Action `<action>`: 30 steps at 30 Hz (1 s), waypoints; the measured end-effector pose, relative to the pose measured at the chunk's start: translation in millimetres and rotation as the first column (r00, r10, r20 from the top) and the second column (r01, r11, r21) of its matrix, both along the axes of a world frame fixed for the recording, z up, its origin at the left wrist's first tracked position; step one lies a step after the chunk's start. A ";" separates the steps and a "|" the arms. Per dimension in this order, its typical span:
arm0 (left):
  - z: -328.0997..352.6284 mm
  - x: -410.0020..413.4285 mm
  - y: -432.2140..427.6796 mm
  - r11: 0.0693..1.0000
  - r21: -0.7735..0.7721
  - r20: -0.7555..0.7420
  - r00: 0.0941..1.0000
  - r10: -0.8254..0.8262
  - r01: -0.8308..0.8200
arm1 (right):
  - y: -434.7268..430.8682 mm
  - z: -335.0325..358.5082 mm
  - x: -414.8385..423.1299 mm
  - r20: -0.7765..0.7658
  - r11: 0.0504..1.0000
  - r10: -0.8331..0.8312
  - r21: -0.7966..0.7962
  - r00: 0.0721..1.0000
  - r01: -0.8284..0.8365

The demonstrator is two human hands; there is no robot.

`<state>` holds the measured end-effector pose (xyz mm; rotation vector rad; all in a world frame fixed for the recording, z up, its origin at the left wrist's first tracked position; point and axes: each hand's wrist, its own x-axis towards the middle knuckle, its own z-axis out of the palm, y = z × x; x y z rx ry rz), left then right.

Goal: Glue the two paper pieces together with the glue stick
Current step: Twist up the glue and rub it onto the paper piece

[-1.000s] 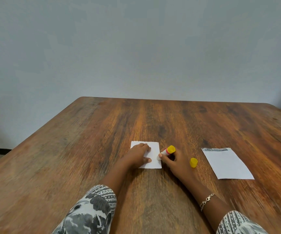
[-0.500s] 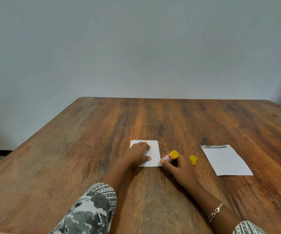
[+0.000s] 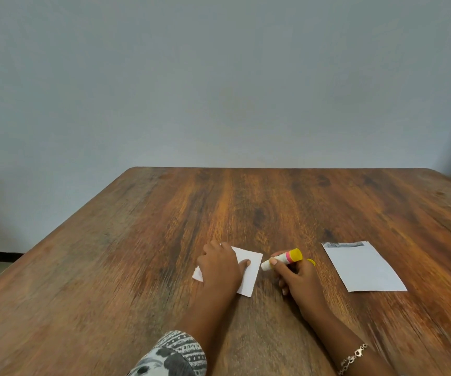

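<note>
A small white paper piece [image 3: 251, 270] lies turned at an angle on the wooden table [image 3: 143, 240], and my left hand [image 3: 221, 267] presses flat on it. My right hand [image 3: 296, 278] grips an uncapped glue stick [image 3: 282, 258] with a yellow end and a pink band. Its white tip points left, just off the paper's right edge. The yellow cap [image 3: 312, 262] peeks out behind my right hand. To the right lies a larger white paper piece [image 3: 362, 267] with a grey printed strip along its far edge.
A plain grey-blue wall [image 3: 219, 77] stands behind the table's far edge. The table's left edge runs diagonally, with floor visible beyond it at the left. A bracelet [image 3: 353, 358] sits on my right wrist.
The small paper has rotated under my left hand, which has slid to the left over it. The glue stick has lifted off the paper's edge and moved slightly right.
</note>
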<state>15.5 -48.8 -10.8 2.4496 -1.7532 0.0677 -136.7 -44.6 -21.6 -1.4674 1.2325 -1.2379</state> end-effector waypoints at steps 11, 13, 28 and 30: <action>15.0 12.6 1.3 0.940 -0.213 -0.021 0.960 -0.278 0.268 | -19.4 5.0 15.6 -0.051 0.998 -0.037 -0.052 0.998 0.034; 17.4 20.1 -0.3 0.913 -0.167 -0.090 0.916 -0.390 0.372 | -26.0 5.6 19.0 -0.059 0.998 -0.041 -0.058 0.997 0.037; 14.1 32.3 -3.6 0.913 0.058 -0.161 0.906 -0.390 0.403 | -40.6 4.3 25.1 -0.207 0.994 -0.059 -0.106 0.977 0.037; 13.7 32.1 -3.3 0.913 0.049 -0.158 0.906 -0.393 0.405 | -41.4 4.4 25.4 -0.225 0.994 -0.059 -0.101 0.973 0.036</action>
